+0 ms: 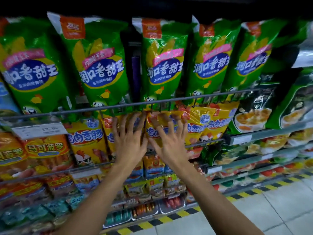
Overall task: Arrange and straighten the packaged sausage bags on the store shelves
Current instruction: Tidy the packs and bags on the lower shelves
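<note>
- Both bare forearms rose from the lower edge of the view, converging toward the middle.
- The left hand (129, 139) was raised with its back to the camera, fingers (125, 122) straight and spread, pointing up.
- The right hand (171, 143) sat just beside it, also back to the camera, its fingers (180, 131) splayed wide and angled slightly outward.
- The two hands nearly met at the thumbs.
- Neither hand curled around anything; both lay flat, palms facing away.
</note>
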### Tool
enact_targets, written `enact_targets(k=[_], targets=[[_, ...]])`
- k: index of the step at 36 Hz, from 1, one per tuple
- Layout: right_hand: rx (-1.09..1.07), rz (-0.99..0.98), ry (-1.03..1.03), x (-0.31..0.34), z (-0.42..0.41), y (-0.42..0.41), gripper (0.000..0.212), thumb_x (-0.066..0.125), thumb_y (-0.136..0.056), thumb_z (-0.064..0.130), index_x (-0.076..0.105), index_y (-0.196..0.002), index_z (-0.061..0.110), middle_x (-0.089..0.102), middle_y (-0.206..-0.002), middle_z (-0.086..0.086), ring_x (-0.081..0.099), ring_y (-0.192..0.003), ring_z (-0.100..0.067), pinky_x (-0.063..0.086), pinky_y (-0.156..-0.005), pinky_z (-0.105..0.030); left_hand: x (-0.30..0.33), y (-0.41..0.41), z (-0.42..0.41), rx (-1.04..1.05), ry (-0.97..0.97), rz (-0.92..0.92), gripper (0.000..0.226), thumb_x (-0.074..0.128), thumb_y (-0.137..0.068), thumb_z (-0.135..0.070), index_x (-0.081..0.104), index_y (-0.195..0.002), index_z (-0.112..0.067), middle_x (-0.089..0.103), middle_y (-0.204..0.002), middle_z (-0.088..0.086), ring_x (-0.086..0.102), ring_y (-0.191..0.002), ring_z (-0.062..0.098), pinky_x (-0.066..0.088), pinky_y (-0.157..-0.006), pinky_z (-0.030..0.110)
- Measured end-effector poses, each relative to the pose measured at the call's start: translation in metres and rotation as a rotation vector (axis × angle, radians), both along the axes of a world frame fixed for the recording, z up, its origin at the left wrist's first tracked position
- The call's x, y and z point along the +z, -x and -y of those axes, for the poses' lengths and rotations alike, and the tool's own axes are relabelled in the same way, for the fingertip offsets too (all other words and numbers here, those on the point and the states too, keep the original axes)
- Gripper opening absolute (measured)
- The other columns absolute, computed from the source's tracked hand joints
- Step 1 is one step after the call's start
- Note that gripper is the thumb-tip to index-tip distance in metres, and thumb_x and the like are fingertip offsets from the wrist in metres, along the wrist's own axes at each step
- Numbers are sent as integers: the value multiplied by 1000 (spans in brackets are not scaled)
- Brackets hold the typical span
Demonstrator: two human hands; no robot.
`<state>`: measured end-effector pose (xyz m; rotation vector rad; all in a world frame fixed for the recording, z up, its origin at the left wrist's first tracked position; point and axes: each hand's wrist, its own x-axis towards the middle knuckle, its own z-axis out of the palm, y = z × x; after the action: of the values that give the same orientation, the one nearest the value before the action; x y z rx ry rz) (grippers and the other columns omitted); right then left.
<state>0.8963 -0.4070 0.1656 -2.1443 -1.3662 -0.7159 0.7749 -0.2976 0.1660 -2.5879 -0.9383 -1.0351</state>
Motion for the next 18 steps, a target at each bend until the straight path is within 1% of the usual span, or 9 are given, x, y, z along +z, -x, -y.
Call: enact_targets(k=[4, 6, 8, 9, 11, 12, 13, 15, 18], targets=[[109, 14, -40, -2, 4, -10, 42, 56, -98, 53, 61, -131, 28, 46, -143, -8, 33, -137, -40, 10, -119, -63, -9, -3, -1, 7, -53, 82, 60, 62, -91, -34, 51, -147, -17, 42, -151, 6, 33, -145, 38, 17, -123, 65], [140, -22, -43, 0, 0, -13, 41, 57, -97, 53, 62, -131, 30, 50, -144, -9, 33, -139, -40, 11, -118, -63, -12, -5, 0, -13, -40, 145, 58, 64, -92, -29, 52, -148, -15, 45, -151, 7, 35, -145, 39, 22, -119, 68], [163, -54, -35, 0, -5, -16, 40, 58, -96, 54, 63, -127, 29, 51, -144, -10, 32, -141, -40, 17, -116, -66, -11, -8, 8, -38, 20, 213, 60, 60, -94, -24, 47, -152, -14, 44, -154, 6, 33, -147, 38, 27, -115, 69], [180, -73, -37, -1, -7, -17, 39, 58, -95, 54, 64, -123, 29, 53, -141, -12, 32, -141, -40, 23, -115, -68, -10, -9, 13, -52, 48, 234, 61, 58, -95, -22, 45, -153, -12, 42, -157, 6, 31, -149, 38, 28, -114, 69], [217, -96, -53, -2, -8, -19, 38, 60, -93, 53, 64, -121, 28, 57, -138, -13, 34, -139, -39, 31, -109, -72, -9, -10, 25, -71, 77, 240, 60, 54, -98, -18, 41, -156, -10, 38, -161, 7, 26, -153, 36, 28, -116, 67], [222, -90, -52, -2, -9, -21, 39, 61, -92, 53, 65, -123, 29, 56, -141, -13, 32, -141, -39, 26, -113, -73, -9, -11, 30, -76, 91, 229, 59, 53, -99, -16, 40, -156, -10, 36, -163, 7, 24, -155, 34, 28, -117, 67], [218, -75, -40, -1, -10, -22, 41, 62, -92, 53, 66, -126, 30, 54, -145, -11, 30, -144, -38, 16, -119, -71, -8, -12, 34, -81, 108, 214, 59, 53, -99, -15, 40, -157, -9, 35, -164, 7, 21, -156, 33, 27, -117, 67], [227, -56, -27, 2, -10, -26, 42, 64, -91, 51, 68, -126, 29, 52, -148, -10, 28, -147, -38, 2, -123, -67, -7, -14, 41, -100, 132, 188, 56, 50, -101, -12, 41, -156, -8, 32, -166, 6, 17, -158, 31, 26, -118, 67], [307, -58, -59, 7, -3, -33, 42, 66, -92, 43, 65, -129, 25, 50, -149, -8, 30, -146, -38, 4, -124, -65, -2, -17, 47, -132, 130, 159, 56, 48, -104, -16, 37, -159, -11, 26, -170, 0, 14, -159, 30, 25, -121, 65]])
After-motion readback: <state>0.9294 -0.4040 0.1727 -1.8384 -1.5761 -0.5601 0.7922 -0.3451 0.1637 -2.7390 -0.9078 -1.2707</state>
